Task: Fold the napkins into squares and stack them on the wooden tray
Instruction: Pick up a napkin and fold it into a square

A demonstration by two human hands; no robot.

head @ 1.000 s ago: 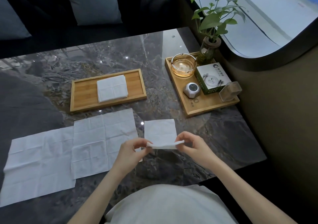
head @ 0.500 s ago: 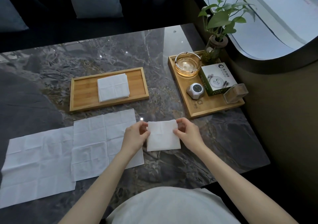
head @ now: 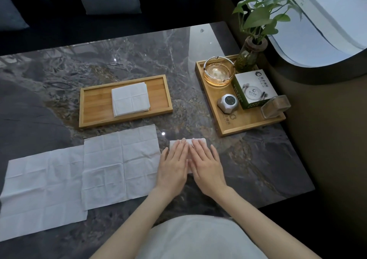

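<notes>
A small folded white napkin [head: 200, 140] lies on the dark marble table, mostly hidden under my hands. My left hand [head: 174, 165] and my right hand [head: 205, 164] rest flat on it side by side, fingers stretched out. Only its far edge and corners show. Two unfolded napkins lie to the left: one [head: 121, 165] touching my left hand's side, another [head: 41, 193] further left, overlapped by the first. The wooden tray [head: 95, 103] sits beyond them with a stack of folded napkins [head: 130, 98] in its middle.
A second wooden tray [head: 250, 123] at the right holds a glass ashtray [head: 218, 73], a white and green box [head: 254, 88], a small grey device [head: 227, 102], a clear holder [head: 275, 106] and a plant in a bottle [head: 250, 54]. Cushions lie beyond the table.
The napkin's near edge was lifted and folded over to the far edge. Both hands then let go of the edges and now lie flat on the folded square.
</notes>
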